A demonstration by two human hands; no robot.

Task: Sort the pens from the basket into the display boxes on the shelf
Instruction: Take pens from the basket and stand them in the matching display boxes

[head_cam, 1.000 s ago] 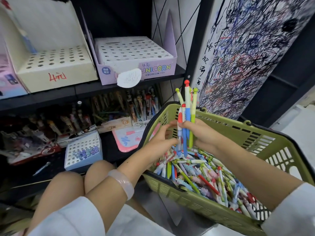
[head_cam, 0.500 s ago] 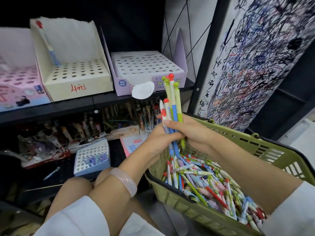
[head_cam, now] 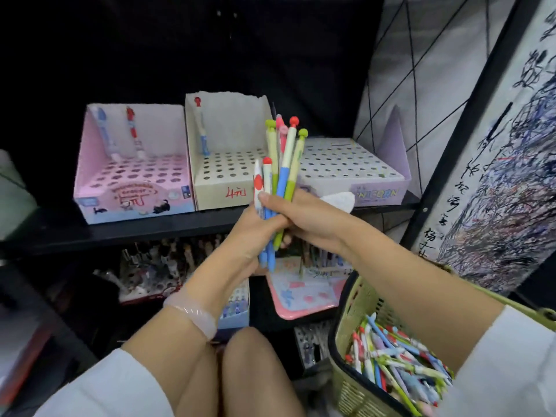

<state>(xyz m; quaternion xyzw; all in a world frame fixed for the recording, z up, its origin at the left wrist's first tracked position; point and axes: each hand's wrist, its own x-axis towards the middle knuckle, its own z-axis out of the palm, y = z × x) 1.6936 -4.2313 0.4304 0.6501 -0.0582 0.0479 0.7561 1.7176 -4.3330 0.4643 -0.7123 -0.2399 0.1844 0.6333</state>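
Note:
Both hands hold one upright bundle of several pens (head_cam: pixel 281 164) in front of the shelf. My left hand (head_cam: pixel 251 236) grips the bundle from the left and below. My right hand (head_cam: pixel 304 219) wraps around it from the right. Behind the bundle stand three perforated display boxes: a pink box (head_cam: pixel 132 188) with two pens in it, a cream box (head_cam: pixel 222 182) with one pen, and a lilac box (head_cam: pixel 352 173) with no pens visible. The green basket (head_cam: pixel 352 302) with several loose pens sits at lower right.
The boxes rest on a black shelf (head_cam: pixel 135 233). The lower shelf holds more pen displays, a small blue perforated box (head_cam: pixel 236 308) and a pink tray (head_cam: pixel 304 299). A scribbled test board (head_cam: pixel 496 176) stands to the right. My knees are below the hands.
Both hands lifted the pen bundle out of the basket and moved it up and left toward the shelf boxes. The view swung left, bringing the pink box into sight.

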